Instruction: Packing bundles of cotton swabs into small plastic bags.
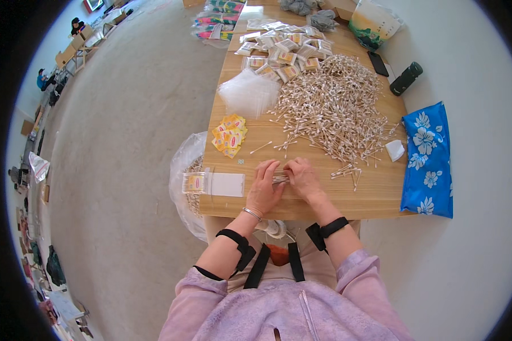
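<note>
Between my two hands, just above the wooden table's near part, is a small bundle of cotton swabs (279, 177). My left hand (264, 187) curls round one end of the bundle, and my right hand (302, 177) closes on the other end. Past my hands spreads a large heap of loose cotton swabs (330, 105), with a few stray ones at its near edge. Left of my left hand lies a white card (227, 184) beside a clear bag of cotton swabs (194, 183) with a yellow label. Yellow paper labels (230, 135) are scattered farther up on the left.
Clear plastic bags (249, 94) lie stacked beyond the labels, with packed swab bags (284, 51) piled behind. A phone (378, 63), a black bottle (406, 78) and a blue floral pouch (428, 162) line the right side. A large plastic sack (179, 170) stands below the table's left edge.
</note>
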`<state>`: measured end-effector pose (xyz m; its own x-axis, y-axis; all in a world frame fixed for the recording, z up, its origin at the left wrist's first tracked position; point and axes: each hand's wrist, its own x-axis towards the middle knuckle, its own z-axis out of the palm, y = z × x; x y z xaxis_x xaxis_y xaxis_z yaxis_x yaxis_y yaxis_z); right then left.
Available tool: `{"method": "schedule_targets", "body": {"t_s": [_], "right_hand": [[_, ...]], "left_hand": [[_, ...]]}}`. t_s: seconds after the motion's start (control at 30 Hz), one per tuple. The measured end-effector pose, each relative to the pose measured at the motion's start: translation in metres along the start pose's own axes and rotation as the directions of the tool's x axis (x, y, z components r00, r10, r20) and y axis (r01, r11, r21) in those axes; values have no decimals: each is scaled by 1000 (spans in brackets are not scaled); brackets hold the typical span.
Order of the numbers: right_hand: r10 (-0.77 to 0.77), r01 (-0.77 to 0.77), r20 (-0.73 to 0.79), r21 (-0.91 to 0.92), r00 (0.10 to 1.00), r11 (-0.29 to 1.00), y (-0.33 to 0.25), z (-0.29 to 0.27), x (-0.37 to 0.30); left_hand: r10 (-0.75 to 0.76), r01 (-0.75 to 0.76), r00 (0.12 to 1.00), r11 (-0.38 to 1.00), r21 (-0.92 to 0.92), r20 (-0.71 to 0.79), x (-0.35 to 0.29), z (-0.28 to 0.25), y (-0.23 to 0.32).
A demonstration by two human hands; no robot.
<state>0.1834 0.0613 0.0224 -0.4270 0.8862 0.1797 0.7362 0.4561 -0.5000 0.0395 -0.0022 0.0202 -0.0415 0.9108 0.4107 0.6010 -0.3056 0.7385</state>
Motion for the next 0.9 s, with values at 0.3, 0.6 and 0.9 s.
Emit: {"method": "schedule_targets", "body": {"t_s": [0.3, 0.6, 0.9], "right_hand": [[203, -152, -151, 297, 967, 943, 24, -10, 1], [-108, 113, 48, -120, 993, 986, -5, 3, 13], [-170, 175, 44, -213, 985, 961, -3, 1, 12]], "left_hand": [[-58, 59, 998, 998, -17, 28, 0, 0, -1], [-94, 87, 991, 993, -76, -98, -3, 1, -9], [-95, 84, 991, 990, -113, -95, -1, -3, -11]]}}
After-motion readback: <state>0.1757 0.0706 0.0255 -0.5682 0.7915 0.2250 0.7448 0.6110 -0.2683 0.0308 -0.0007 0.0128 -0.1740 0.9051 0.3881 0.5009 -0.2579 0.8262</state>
